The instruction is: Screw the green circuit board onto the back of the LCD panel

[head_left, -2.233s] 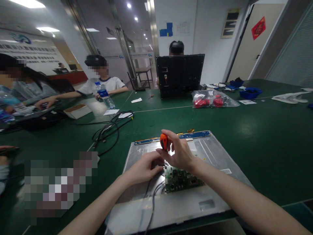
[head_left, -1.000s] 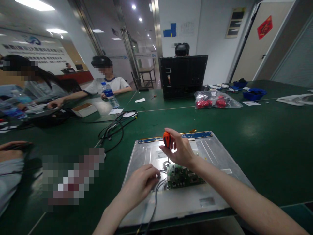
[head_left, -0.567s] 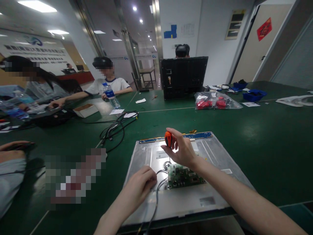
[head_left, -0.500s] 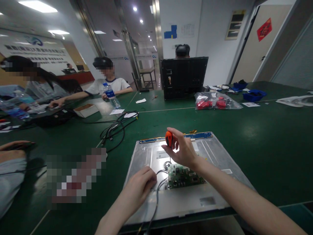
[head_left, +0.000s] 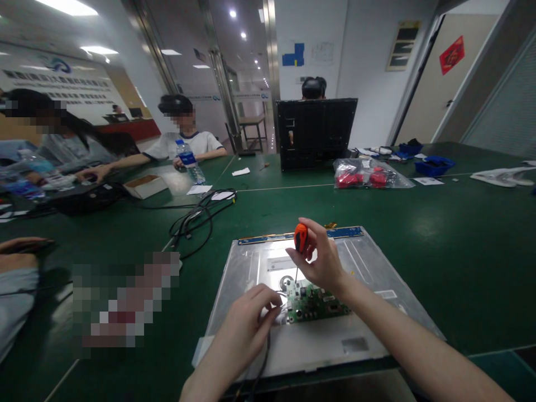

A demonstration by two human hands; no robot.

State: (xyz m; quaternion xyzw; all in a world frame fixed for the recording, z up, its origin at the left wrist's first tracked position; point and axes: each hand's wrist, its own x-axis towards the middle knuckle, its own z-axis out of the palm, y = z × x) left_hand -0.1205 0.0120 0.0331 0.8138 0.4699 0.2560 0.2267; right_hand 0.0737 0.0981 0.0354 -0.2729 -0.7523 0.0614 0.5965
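Observation:
My right hand grips an orange and black screwdriver by its handle. The thin shaft points down, and its tip is at the upper left part of a green circuit board. That board lies on the back of a flat silver display panel. Beside the board's left edge, my left hand has its fingers curled together at the black cables that run to the board. Its fingertips hide part of the cables. A blue strip runs along the panel's far edge.
On the green table lie coiled black cables and a bag of red parts. A black monitor back stands opposite. Two people sit at the left, near a water bottle. Blue trays are at the back right.
My left hand has moved right, onto the cables at the board's edge. My right hand and the screwdriver have shifted slightly right, with the tip now over the board.

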